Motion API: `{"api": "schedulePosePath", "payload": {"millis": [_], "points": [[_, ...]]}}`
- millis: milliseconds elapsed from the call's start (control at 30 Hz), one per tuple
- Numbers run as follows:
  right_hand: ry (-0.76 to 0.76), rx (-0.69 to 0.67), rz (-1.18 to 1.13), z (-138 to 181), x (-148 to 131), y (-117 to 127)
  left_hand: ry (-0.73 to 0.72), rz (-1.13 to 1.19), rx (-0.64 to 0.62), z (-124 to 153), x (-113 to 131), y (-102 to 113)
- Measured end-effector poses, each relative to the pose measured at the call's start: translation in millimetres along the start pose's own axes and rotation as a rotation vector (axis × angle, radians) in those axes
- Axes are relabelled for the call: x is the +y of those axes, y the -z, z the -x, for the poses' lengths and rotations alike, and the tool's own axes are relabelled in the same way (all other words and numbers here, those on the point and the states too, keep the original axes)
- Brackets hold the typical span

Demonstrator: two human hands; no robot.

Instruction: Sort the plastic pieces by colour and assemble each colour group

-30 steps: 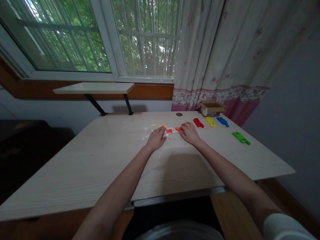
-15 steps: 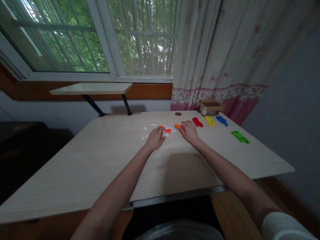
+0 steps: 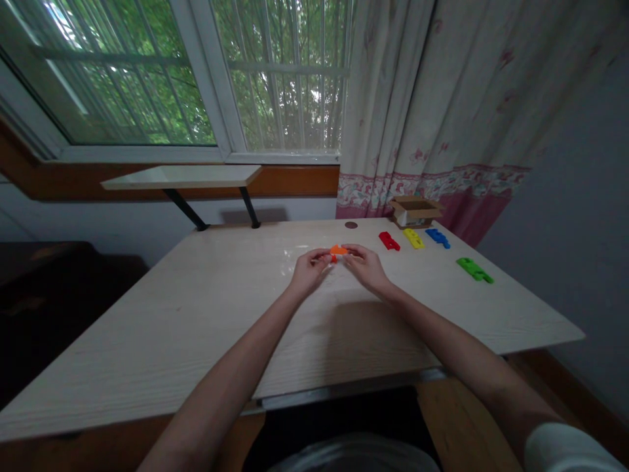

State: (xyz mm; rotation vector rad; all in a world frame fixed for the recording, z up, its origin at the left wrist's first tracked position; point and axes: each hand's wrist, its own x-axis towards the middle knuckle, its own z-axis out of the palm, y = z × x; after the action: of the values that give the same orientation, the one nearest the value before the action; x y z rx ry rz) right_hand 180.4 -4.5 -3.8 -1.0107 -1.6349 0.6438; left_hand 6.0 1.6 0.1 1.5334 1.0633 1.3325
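Note:
An orange plastic puzzle piece [image 3: 338, 250] is held between my left hand [image 3: 311, 271] and my right hand [image 3: 364, 267], just above the pale wood-grain table [image 3: 196, 314]. Fingertips of both hands press on its ends, and the hands hide most of it. A red piece [image 3: 389, 241], a yellow piece [image 3: 413, 238], a blue piece [image 3: 438, 238] and a green piece [image 3: 474, 269] lie apart on the table, to the right of my right hand.
A small open cardboard box [image 3: 415, 212] stands at the far right corner of the table, with a dark round disc [image 3: 350, 225] near the far edge. Behind are a wall-mounted shelf [image 3: 181, 176], a window and a curtain. The table's near edge is below my forearms.
My hands have closed toward each other and lifted the orange piece off the table. The white part seen between them earlier no longer shows.

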Motion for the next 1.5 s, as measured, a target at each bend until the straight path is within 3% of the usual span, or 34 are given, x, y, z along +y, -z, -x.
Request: {"api": "schedulePosePath", "payload": {"millis": [200,400,767,1100,1500], "points": [[-0.008,0.0,-0.025,1,-7,1,0.027,0.096,0.042,0,6,-3],[-0.068,0.088,-0.219,1,-10,-5,0.033,0.168,0.072,1,8,-5],[-0.154,0.085,-0.374,1,-10,-10,0.048,0.271,0.044,2,12,-5],[-0.218,0.113,-0.43,0,-6,-11,0.019,0.187,0.042,3,12,-6],[-0.487,-0.095,-0.902,7,-7,-18,-0.07,0.182,-0.002,8,14,-9]]}}
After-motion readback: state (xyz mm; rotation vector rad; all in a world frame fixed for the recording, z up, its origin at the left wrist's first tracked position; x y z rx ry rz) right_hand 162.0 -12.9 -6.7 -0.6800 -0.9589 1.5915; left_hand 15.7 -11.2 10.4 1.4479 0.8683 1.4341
